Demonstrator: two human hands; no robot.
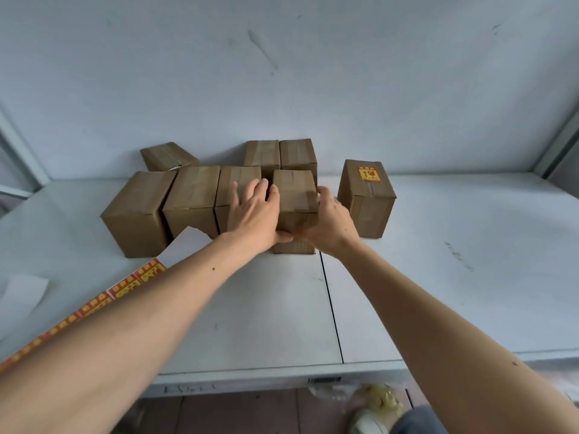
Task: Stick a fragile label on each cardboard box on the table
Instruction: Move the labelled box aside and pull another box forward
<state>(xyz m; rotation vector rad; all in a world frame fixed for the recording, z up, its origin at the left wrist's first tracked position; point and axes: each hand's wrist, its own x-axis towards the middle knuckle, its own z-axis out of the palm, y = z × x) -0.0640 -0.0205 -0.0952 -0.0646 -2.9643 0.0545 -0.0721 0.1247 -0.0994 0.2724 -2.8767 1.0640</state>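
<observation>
Both my hands hold one plain cardboard box (294, 195) at the middle of the table. My left hand (253, 211) grips its left side, fingers over the top edge and thumb under the front. My right hand (329, 220) grips its right side. Three unlabelled boxes (191, 195) stand in a row to the left, touching each other. Two more boxes (297, 153) stand behind against the wall, and one (167, 155) lies at the back left. A box with a red-and-yellow fragile label (369, 173) on top stands apart at the right. A strip of fragile labels (125, 285) lies under my left forearm.
The white table (438, 277) has a seam running front to back right of centre. White backing paper (22, 292) lies at the left edge. A grey wall closes the back. Below the table's front edge are a shoe and a yellow crumpled bag (382, 399) on the floor.
</observation>
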